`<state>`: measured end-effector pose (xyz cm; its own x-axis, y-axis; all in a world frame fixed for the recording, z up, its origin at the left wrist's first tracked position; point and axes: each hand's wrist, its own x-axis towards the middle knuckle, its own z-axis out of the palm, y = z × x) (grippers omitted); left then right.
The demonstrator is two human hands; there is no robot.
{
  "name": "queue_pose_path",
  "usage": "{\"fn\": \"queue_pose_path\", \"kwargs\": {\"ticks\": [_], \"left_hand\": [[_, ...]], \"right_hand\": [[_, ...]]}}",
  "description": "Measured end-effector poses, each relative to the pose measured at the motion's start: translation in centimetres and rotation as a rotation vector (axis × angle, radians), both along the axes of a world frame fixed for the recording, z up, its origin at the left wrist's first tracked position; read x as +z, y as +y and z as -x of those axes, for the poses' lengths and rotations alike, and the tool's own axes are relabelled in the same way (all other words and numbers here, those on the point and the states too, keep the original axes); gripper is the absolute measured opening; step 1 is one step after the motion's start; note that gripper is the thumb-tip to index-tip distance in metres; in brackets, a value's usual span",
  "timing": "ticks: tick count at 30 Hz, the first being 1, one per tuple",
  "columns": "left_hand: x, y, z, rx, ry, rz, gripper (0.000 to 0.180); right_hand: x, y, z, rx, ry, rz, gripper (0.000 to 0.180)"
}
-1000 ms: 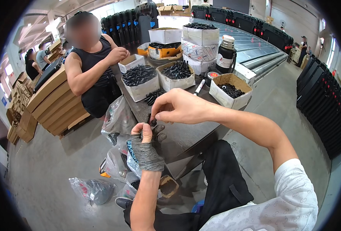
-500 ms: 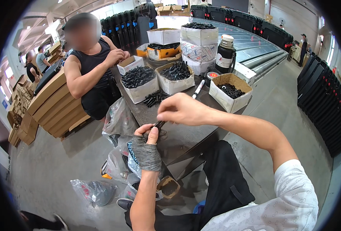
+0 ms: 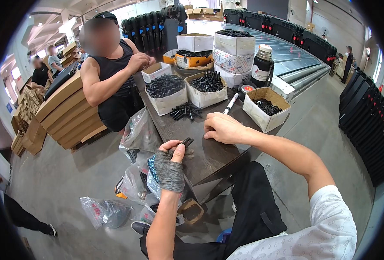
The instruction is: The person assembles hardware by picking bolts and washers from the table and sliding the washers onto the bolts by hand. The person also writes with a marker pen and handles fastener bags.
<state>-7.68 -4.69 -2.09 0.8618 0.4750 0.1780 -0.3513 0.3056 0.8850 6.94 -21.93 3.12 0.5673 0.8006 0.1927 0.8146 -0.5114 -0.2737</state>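
Observation:
My left hand (image 3: 171, 161), wrapped in a grey fingerless glove, pinches a small black plastic part (image 3: 184, 142) just above the near edge of the dark table (image 3: 209, 156). My right hand (image 3: 223, 128) rests on the table a little to the right of it, fingers curled down; I cannot see anything in it. A loose pile of black parts (image 3: 187, 112) lies on the table beyond both hands.
Open cardboard boxes of black parts (image 3: 165, 86) (image 3: 207, 82) (image 3: 265, 106) stand on the table, with a marker (image 3: 231, 103) and a dark bottle (image 3: 262, 65). A person in a black top (image 3: 114, 73) works at the far left side. Plastic bags (image 3: 140, 186) lie on the floor below.
My right hand has dropped from above the left hand down onto the table to the right. The left hand keeps the black part and has tilted slightly.

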Motion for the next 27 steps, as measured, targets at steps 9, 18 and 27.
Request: {"fn": "queue_pose_path", "kwargs": {"ticks": [9, 18, 27], "left_hand": [[-0.4, 0.2, -0.2, 0.007, -0.019, -0.024, 0.023], [0.0, -0.4, 0.4, 0.03, 0.017, -0.147, 0.023], [-0.2, -0.7, 0.4, 0.106, -0.028, -0.171, 0.023]], "right_hand": [[0.3, 0.3, 0.7, 0.044, 0.088, -0.045, 0.018], [1.4, 0.6, 1.6, 0.036, 0.314, -0.295, 0.017], [2.1, 2.4, 4.6, 0.073, 0.796, -0.659, 0.017]]}}
